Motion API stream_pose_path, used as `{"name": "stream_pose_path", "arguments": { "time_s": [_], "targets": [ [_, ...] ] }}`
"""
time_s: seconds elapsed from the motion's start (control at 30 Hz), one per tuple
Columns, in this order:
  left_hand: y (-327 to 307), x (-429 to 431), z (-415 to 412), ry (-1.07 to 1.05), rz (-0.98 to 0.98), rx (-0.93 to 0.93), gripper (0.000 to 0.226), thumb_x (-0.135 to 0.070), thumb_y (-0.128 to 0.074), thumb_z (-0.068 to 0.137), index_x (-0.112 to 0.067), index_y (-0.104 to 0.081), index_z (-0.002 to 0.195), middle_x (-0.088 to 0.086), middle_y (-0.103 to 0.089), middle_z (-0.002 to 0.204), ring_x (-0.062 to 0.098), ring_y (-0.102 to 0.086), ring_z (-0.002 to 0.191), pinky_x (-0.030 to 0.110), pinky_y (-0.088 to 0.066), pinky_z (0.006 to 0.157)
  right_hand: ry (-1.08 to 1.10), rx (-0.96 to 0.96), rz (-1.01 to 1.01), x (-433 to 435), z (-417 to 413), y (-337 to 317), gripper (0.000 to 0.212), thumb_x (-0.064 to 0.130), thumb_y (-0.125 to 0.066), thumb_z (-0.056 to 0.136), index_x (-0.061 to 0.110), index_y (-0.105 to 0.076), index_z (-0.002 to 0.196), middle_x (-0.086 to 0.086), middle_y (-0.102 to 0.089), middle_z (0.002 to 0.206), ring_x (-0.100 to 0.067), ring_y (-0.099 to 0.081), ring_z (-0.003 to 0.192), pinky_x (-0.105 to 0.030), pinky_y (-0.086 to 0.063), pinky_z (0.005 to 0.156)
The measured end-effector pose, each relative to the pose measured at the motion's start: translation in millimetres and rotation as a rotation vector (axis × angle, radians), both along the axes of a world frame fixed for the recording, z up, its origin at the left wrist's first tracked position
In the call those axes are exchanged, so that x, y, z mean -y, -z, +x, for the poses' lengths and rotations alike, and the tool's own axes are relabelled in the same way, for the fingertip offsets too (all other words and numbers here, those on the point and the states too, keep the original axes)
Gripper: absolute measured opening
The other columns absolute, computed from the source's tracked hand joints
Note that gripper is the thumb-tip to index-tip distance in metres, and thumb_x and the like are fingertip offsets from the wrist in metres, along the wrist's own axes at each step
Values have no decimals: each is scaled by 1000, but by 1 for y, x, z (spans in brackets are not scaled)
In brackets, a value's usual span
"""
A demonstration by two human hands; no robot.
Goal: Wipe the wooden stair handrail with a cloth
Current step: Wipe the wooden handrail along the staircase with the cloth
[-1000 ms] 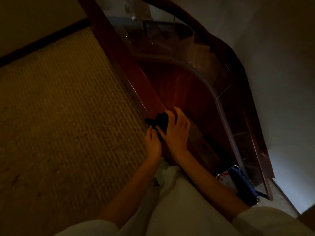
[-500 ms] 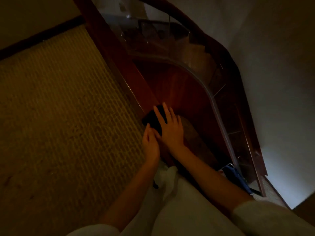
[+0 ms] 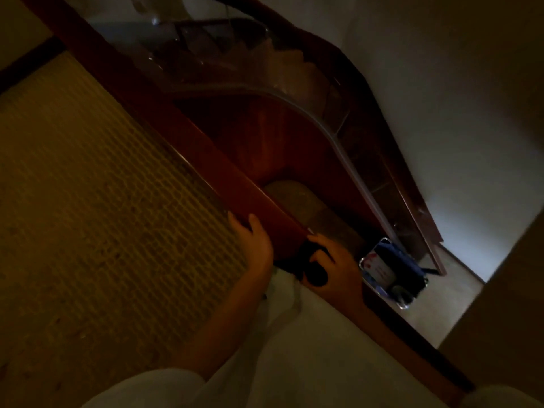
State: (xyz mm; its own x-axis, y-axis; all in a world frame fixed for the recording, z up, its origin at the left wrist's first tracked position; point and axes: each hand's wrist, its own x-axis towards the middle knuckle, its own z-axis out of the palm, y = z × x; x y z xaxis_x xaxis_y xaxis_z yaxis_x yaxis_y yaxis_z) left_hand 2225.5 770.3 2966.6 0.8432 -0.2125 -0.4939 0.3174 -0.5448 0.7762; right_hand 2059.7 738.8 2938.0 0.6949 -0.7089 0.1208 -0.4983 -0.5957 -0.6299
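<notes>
**Dark cloth drawn back along the red-brown handrail**

The cloth (image 3: 315, 270) has come nearer to the person than it was a second ago. It was then spread under the fingers of the right hand (image 3: 338, 267) on top of the handrail (image 3: 182, 136). Now it is bunched in that hand's curled fingers and pressed to the rail's stairwell side. The two hands, close together before, have parted. The left hand (image 3: 254, 245) now rests on the carpet side of the rail, fingers laid out straight and gripping nothing.

To the left lies a ribbed yellowish carpet (image 3: 88, 187). Right of the rail the stairwell drops away, edged by a curved glass panel (image 3: 259, 69) and a pale wall (image 3: 441, 119). Dim steps (image 3: 297, 198) show below. Farther down, a wire basket (image 3: 371, 251) holding something blue stands on the floor just past the right hand. The person's pale clothing (image 3: 309, 348) covers the nearest stretch of rail.

The rail's long axis runs on a diagonal, from the upper left far end down to the lower right beside the person. The light is too dim to make out the cloth's folds.
</notes>
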Motion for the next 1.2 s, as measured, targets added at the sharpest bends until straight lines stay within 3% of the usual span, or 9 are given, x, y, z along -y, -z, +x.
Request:
{"name": "stream_pose_path", "arguments": {
  "time_s": [0.17,0.3,0.37,0.47,0.6,0.7,0.8,0.93,1.2],
  "targets": [
    [10,-2,-17,116,142,44,69,-25,-44,103,-18,-1,156,9,-6,163,28,-8,150,49,-12,121,357,-94,257,-11,-73,-9,27,36,-62,72,25,-58,96,7,-60,111,-22,-62,99,-22,-41,76],
    [7,-7,-12,138,116,89,67,-20,-47,102,-18,-8,156,9,-12,162,25,-14,149,47,-14,121,267,-75,400,12,-40,-9,56,34,-63,78,36,-49,132,31,-51,106,17,-53,94,-2,-42,71],
    [3,-10,-8,85,-55,8,58,-14,-41,104,-17,-15,156,8,-22,160,23,-24,147,45,-24,119,175,-78,506,32,-7,-7,58,24,-68,85,41,-47,136,18,-59,119,11,-56,102,-15,-50,87],
    [-3,-13,13,-35,-180,-115,47,-10,-34,105,-9,-27,152,10,-37,153,23,-39,138,28,-36,108,80,-108,627,58,53,-4,53,26,-66,90,58,-44,125,10,-65,115,-20,-68,91,-41,-57,81],
    [-9,-5,67,-73,-217,-127,41,-11,-32,106,-6,-39,146,12,-48,144,23,-49,130,31,-43,104,11,-85,648,74,142,-4,57,52,-67,86,42,-47,138,4,-55,137,-18,-55,124,-37,-47,100],
    [-12,1,105,-77,-241,-108,38,-13,-31,107,-6,-50,139,9,-58,133,21,-59,116,35,-51,98,55,-61,633,76,198,-5,79,79,-56,69,36,-53,136,5,-52,139,-13,-52,123,-26,-43,87],
    [-11,3,131,-120,-247,-109,39,-16,-31,107,-7,-44,143,0,-53,135,7,-57,108,11,-49,83,95,-49,518,75,242,-6,67,70,-64,76,30,-60,131,7,-55,135,-11,-57,113,-19,-39,70],
    [-5,10,166,-190,-238,-125,44,-18,-32,107,-8,-30,150,8,-36,154,21,-37,139,29,-35,111,107,-82,438,82,285,-2,53,52,-66,87,29,-58,134,3,-56,137,-17,-58,116,-27,-45,79],
    [2,33,263,-214,-274,-186,39,-14,-33,106,-8,-46,142,12,-55,137,23,-56,121,41,-46,105,80,-142,431,103,370,2,62,55,-66,86,31,-50,141,-2,-54,141,-22,-53,126,-41,-49,96]
  ]
}}
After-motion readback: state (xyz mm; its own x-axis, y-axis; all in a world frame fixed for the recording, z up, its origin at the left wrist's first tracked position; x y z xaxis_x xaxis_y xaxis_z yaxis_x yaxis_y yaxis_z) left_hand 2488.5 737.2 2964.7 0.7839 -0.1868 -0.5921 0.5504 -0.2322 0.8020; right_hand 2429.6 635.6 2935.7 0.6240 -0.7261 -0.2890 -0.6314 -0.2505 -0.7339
